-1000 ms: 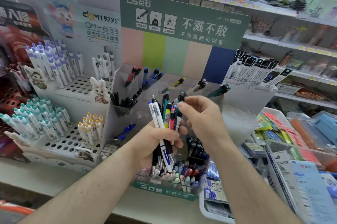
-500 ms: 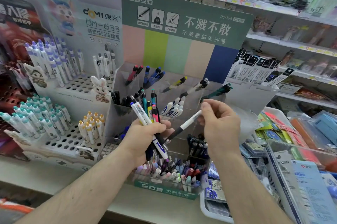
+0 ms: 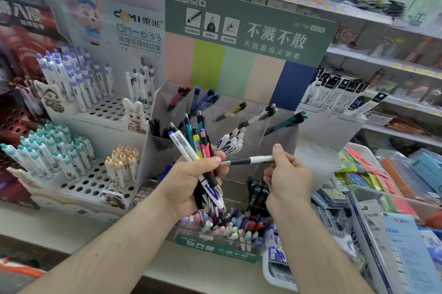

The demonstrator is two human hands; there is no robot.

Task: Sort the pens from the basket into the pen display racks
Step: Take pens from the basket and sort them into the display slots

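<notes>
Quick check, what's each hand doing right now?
Left hand: grips a bundle of mixed pens.
Right hand: pinches a single white and black pen, held level.

Stocked shop shelves point(image 3: 387, 59) behind, goods blurred, perhaps stationery.

Shop shelves behind
Packaged stationery on the back shelves point(image 3: 382, 59) (blurred), and a plastic tray point(image 3: 275, 277) at lower right.

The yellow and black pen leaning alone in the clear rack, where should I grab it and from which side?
Take the yellow and black pen by its raised clip end, coming from above and the right. It leans up to the right, the tip sunk in the clear rack.
</notes>
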